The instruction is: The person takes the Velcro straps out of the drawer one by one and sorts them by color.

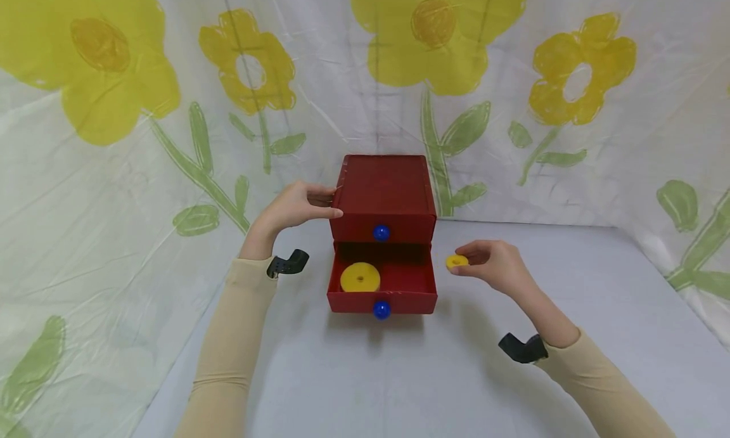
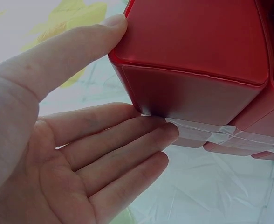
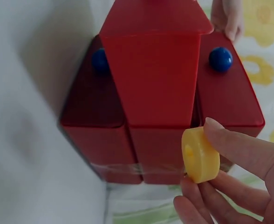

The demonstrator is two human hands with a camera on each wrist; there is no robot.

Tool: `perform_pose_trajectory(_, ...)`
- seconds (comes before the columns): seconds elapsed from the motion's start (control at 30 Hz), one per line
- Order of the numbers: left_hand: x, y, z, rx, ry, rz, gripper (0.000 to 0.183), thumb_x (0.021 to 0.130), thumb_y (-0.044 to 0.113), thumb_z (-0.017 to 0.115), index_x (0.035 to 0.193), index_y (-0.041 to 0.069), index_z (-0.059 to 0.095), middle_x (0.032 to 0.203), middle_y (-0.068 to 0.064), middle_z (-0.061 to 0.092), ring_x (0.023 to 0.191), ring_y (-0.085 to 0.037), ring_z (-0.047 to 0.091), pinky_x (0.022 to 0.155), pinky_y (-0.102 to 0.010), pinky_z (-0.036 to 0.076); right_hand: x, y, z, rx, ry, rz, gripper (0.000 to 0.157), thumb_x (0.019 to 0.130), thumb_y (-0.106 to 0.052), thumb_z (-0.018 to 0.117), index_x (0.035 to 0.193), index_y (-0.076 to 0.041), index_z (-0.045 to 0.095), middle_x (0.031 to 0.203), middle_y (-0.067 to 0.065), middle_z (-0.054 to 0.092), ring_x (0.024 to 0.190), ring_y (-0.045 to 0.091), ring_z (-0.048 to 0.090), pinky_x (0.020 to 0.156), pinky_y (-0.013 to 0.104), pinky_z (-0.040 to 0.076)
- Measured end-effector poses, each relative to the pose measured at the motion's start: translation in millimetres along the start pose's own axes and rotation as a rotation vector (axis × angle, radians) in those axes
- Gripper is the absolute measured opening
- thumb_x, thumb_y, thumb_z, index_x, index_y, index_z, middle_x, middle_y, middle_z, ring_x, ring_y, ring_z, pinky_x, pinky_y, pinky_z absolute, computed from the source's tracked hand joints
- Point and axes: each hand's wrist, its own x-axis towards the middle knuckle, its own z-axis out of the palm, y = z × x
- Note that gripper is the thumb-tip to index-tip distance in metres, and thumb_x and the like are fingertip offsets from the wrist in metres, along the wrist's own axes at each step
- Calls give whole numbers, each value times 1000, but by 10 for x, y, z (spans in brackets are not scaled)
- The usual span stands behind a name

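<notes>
A red drawer cabinet [image 1: 384, 184] stands in the middle of the head view. Its middle drawer [image 1: 348, 303] is pulled out, with a large yellow disc [image 1: 360, 276] lying in the left part. My left hand [image 1: 296, 205] rests at the cabinet's upper left side. In the left wrist view its thumb touches the front edge, and the straight fingers reach along the side. To the right of the drawer, my right hand [image 1: 495, 265] pinches a small yellow ring [image 3: 200, 155] between thumb and fingers. The ring is held beside the cabinet, its hole visible in the right wrist view.
Blue round knobs mark the drawers, such as the top knob [image 1: 381, 233] and the lower one [image 3: 99, 60]. The white table [image 1: 365, 381] extends around the cabinet. Behind it hangs a pale curtain [image 1: 331, 57] with yellow flowers.
</notes>
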Motion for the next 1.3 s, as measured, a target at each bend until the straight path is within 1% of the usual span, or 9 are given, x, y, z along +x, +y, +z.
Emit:
perform_pose_trajectory(0.23, -4, 1, -1, -3, 1, 4, 66, 77, 49, 75, 133, 19, 58, 128, -5, 62, 116, -21, 59, 96, -44, 48, -11, 133, 1, -11, 16, 25, 43, 78, -33, 78, 111, -7, 70, 103, 11, 71, 89, 22, 66, 69, 29, 55)
perform_pose_trajectory(0.4, -5, 0, 2, -3, 0, 3, 65, 77, 48, 75, 133, 19, 58, 129, -5, 61, 117, -22, 59, 97, -45, 47, -12, 234, 13, 2, 24, 38, 43, 78, -31, 78, 112, -6, 69, 103, 13, 71, 90, 24, 67, 72, 32, 56)
perform_pose_trajectory(0.43, -32, 50, -2, -4, -3, 0, 64, 79, 45, 74, 134, 17, 57, 130, -7, 61, 118, -24, 58, 98, -46, 47, -12, 253, 15, 7, 24, 42, 44, 78, -31, 78, 112, -6, 69, 103, 13, 71, 90, 24, 67, 73, 33, 57)
perform_pose_trajectory(0.6, -41, 65, -3, -7, -3, -11, 64, 79, 45, 74, 134, 18, 57, 130, -6, 60, 118, -23, 58, 98, -46, 46, -24, 325, 9, 17, 23, 64, 46, 78, -31, 78, 114, -4, 67, 105, 15, 70, 92, 26, 67, 74, 34, 57)
perform_pose_trajectory(0.63, -41, 65, -2, -4, -3, -12, 64, 79, 45, 74, 134, 18, 57, 130, -6, 60, 118, -23, 58, 98, -45, 47, -25, 341, 7, 13, 23, 69, 46, 78, -32, 78, 114, -4, 68, 104, 15, 70, 92, 26, 67, 74, 34, 57)
perform_pose_trajectory(0.67, -17, 18, 1, -3, -1, -8, 65, 77, 48, 75, 133, 20, 57, 130, -5, 61, 117, -22, 58, 98, -45, 47, -25, 359, 7, 8, 24, 74, 47, 78, -33, 78, 114, -4, 68, 104, 15, 70, 92, 26, 66, 74, 33, 56)
perform_pose_trajectory(0.83, -20, 25, -1, 4, 0, -9, 66, 77, 49, 74, 134, 21, 57, 130, -4, 61, 117, -21, 58, 97, -45, 47, -21, 460, 15, -4, 26, 103, 48, 77, -35, 79, 114, -6, 68, 103, 13, 71, 94, 25, 66, 74, 32, 55)
perform_pose_trajectory(1.1, -16, 22, 5, -8, 0, -7, 65, 77, 47, 75, 134, 20, 57, 130, -5, 60, 118, -23, 58, 98, -46, 47, -13, 588, 42, -16, 29, 129, 47, 78, -34, 77, 114, -4, 68, 104, 16, 70, 94, 27, 64, 75, 34, 55)
perform_pose_trajectory(1.3, -8, 17, 10, -12, -3, -2, 66, 78, 47, 74, 134, 19, 56, 132, -5, 59, 118, -24, 57, 99, -46, 46, 16, 696, 77, -22, 32, 155, 49, 78, -35, 77, 114, -3, 68, 106, 18, 70, 98, 30, 63, 75, 35, 54)
